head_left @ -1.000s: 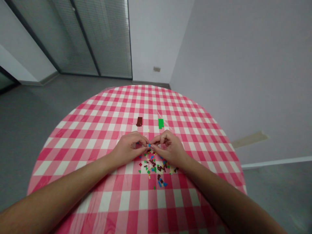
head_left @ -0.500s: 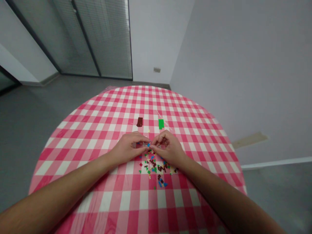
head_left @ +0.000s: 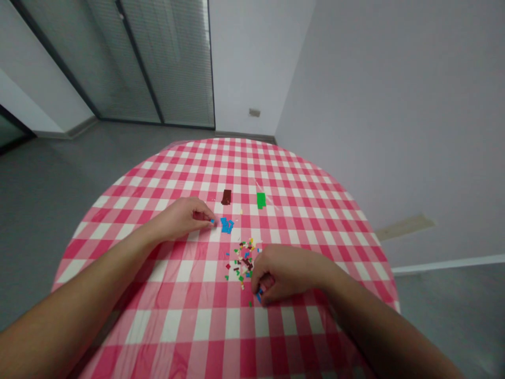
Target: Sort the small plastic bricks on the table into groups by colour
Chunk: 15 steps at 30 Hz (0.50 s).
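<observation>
My left hand [head_left: 188, 217] is just left of a small cluster of blue toy bricks [head_left: 226, 225]. Its thumb and index finger pinch a small blue brick [head_left: 212, 221]. Lower and to the right, my right hand [head_left: 286, 271] reaches down to the tablecloth at the near edge of a scattered pile of mixed small bricks [head_left: 243, 262]. Its fingers are curled, with the tips on a blue brick [head_left: 259, 296], and the hand covers the right part of the pile.
A dark brown block of bricks [head_left: 226, 197] and a green one [head_left: 261, 200] lie side by side beyond the blue cluster. Everything rests on a round table with a pink-and-white checked cloth [head_left: 213, 329]. A wall [head_left: 394, 116] rises to the right.
My hands were together over the pile and have parted. The left moved left with a blue brick, uncovering the blue cluster. My right hand moved down toward me onto the near blue pieces.
</observation>
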Each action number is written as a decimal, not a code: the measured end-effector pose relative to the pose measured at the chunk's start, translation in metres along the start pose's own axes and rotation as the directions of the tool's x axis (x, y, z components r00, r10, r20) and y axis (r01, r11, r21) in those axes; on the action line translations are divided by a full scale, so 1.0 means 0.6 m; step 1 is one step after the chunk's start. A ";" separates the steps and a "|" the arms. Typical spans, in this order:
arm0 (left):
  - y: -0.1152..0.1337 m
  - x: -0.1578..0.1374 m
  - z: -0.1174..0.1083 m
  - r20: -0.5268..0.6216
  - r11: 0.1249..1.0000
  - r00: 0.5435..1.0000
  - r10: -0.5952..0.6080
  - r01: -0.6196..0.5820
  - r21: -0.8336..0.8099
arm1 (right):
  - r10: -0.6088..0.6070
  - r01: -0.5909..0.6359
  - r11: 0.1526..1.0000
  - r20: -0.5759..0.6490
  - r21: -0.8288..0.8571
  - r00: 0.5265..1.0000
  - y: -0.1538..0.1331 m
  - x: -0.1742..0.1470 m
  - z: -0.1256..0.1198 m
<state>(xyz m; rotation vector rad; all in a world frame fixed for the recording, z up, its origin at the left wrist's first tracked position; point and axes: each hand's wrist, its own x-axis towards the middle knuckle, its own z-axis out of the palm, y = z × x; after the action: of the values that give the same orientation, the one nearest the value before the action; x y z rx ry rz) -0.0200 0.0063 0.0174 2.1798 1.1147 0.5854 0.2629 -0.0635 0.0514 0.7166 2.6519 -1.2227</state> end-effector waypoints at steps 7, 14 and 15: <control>-0.013 0.001 0.004 0.062 0.998 0.997 -0.040 0.037 0.046 | 0.007 -0.008 0.990 -0.006 -0.141 1.000 -0.003 0.007 0.014; -0.006 0.009 0.027 0.000 0.997 0.999 0.044 -0.044 0.069 | 0.039 -0.042 0.977 -0.021 -0.210 0.999 -0.009 0.009 0.019; -0.007 0.010 0.031 -0.005 0.997 0.999 0.043 -0.042 0.068 | 0.047 -0.052 0.975 -0.026 -0.215 0.999 -0.011 0.009 0.019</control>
<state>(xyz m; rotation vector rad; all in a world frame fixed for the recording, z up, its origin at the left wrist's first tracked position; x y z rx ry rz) -0.0076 0.0072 0.0020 2.2662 1.1090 0.5807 0.2543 -0.0737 0.0464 0.7568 2.7092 -0.9010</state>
